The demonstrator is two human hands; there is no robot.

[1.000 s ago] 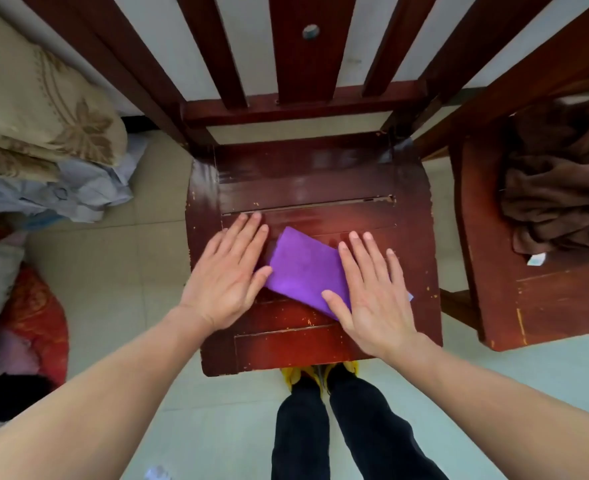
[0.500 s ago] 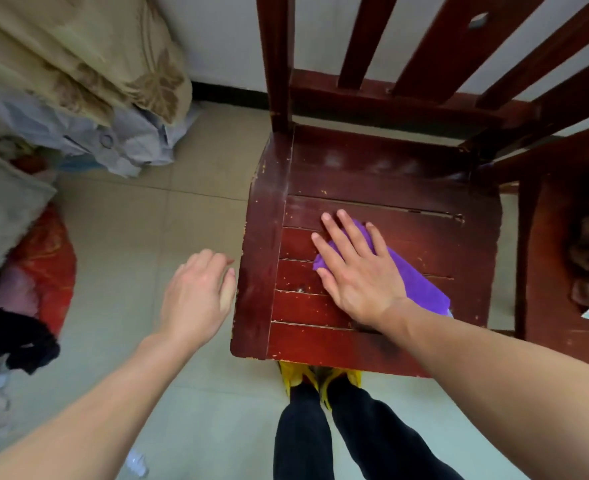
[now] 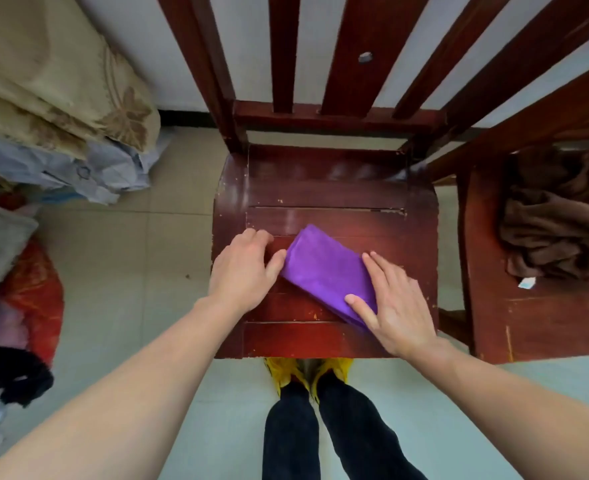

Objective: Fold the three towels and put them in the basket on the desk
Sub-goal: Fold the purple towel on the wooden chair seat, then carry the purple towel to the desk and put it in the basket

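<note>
Hands (image 3: 395, 303) flank purple towel (image 3: 324, 271), folded, flat.

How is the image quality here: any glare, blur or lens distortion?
Head view: strong wide-angle bowing of the dark red wooden chair slats; soft glare patches on its glossy seat; folded purple towel and both hands fairly sharp, edges slightly soft; lighting even, shadows faint.

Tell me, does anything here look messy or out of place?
Yes. A brown towel lies crumpled and unfolded on the second chair at the right, while the purple towel is neatly folded under both hands. The near chair's seat has chipped, worn paint. Bedding and clothes are heaped at left.
</note>
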